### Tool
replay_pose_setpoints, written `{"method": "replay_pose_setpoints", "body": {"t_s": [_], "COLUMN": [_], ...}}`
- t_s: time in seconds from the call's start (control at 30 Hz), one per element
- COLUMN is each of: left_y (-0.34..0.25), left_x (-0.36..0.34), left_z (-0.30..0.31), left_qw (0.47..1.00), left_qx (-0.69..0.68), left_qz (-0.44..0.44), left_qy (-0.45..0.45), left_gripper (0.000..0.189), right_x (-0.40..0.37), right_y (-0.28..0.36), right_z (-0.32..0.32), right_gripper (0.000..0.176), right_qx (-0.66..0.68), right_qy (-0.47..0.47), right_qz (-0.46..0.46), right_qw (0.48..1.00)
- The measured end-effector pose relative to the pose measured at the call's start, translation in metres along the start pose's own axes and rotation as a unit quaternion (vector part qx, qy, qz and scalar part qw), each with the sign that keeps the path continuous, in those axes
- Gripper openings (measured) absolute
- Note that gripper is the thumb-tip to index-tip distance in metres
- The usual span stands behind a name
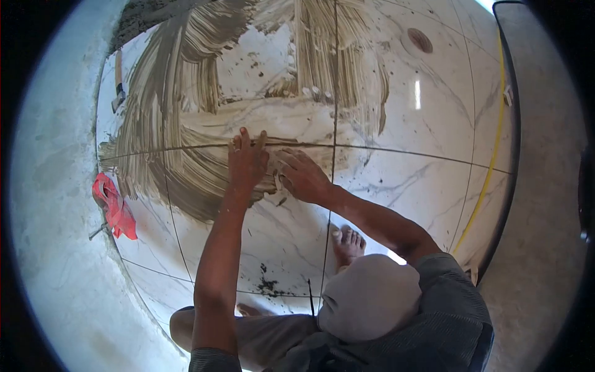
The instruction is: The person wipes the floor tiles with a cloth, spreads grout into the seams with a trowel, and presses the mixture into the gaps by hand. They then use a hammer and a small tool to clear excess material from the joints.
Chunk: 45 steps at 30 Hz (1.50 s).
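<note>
My left hand (248, 162) is palm down on the smeared floor tile (263, 118), its fingers spread and their tips just past a dark joint. Close on its right, my right hand (302, 175) has bent fingers, slightly apart, touching the tile just below the same joint. Nothing shows clearly in either hand. Grey-brown paste (195, 177) lies in curved streaks around and left of the hands. A small pale scrap or smear (277, 181) shows between them, too small to identify.
A hammer-like tool (118, 84) lies at the upper left, a red cloth or bag (114, 208) at the left edge. A yellow strip (491, 167) and black cord (515, 133) run down the right. Dark crumbs (268, 285), a bare foot (349, 247) and a pale cap (372, 297) are below.
</note>
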<state>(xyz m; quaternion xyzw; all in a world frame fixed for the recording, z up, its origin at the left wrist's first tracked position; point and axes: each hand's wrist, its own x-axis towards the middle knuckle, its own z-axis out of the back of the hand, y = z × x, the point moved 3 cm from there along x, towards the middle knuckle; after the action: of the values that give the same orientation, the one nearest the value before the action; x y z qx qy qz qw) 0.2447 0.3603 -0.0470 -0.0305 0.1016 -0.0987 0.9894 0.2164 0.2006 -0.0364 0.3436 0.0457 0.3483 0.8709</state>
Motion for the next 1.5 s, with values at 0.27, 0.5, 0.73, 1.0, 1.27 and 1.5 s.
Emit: {"method": "replay_pose_setpoints", "body": {"t_s": [0.27,0.5,0.73,1.0,1.27,1.5], "left_y": [0.004,0.0,-0.002,0.0,0.001,0.002], "left_x": [-0.002,0.0,-0.001,0.0,0.0,-0.003], "left_z": [-0.008,-0.01,-0.006,-0.006,-0.007,-0.011], "left_qw": [0.999,0.998,0.999,1.0,1.0,0.997], "left_qx": [0.003,0.012,-0.008,0.01,-0.01,-0.008], "left_qz": [-0.022,-0.008,0.011,0.009,0.017,0.009], "left_qy": [-0.045,-0.055,-0.038,-0.019,-0.008,-0.082], "left_gripper": [0.047,0.048,0.047,0.048,0.046,0.046], "right_x": [0.002,0.011,0.015,-0.012,-0.024,-0.022], "right_y": [-0.016,-0.031,-0.049,-0.112,-0.103,-0.102], "right_z": [0.009,0.011,0.012,0.071,0.072,0.07], "right_gripper": [0.038,0.04,0.03,0.016,0.022,0.029], "right_qx": [-0.047,-0.086,-0.086,-0.106,-0.077,-0.131], "right_qy": [-0.048,-0.042,-0.088,-0.071,-0.058,-0.029], "right_qz": [-0.048,-0.063,-0.013,0.035,0.041,0.07], "right_qw": [0.997,0.993,0.992,0.991,0.995,0.989]}}
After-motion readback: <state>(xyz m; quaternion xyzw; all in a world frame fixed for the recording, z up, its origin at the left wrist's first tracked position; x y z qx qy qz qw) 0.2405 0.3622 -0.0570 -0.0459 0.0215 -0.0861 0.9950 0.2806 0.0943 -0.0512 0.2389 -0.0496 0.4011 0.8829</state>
